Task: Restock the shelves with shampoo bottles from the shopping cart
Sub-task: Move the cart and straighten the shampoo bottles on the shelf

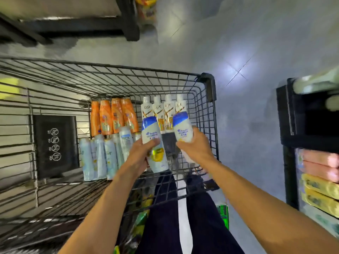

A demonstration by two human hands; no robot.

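A black wire shopping cart (208, 85) stands below me with shampoo bottles lying on its floor. My left hand (141, 153) grips a white bottle with a blue cap (156, 143), held above the cart floor. A second white bottle with a blue cap (183, 128) is in my right hand (196, 145), just to the right of the first. Behind them lie several white and gold bottles (163, 110), several orange bottles (113, 116) and a row of pale blue bottles (102, 158).
A dark shelf unit (289, 143) at the right holds pink and yellow packs (319, 178). Another dark shelf base (128, 21) stands at the top left. Grey tiled floor lies between them. A black panel with symbols (55, 145) sits in the cart's left part.
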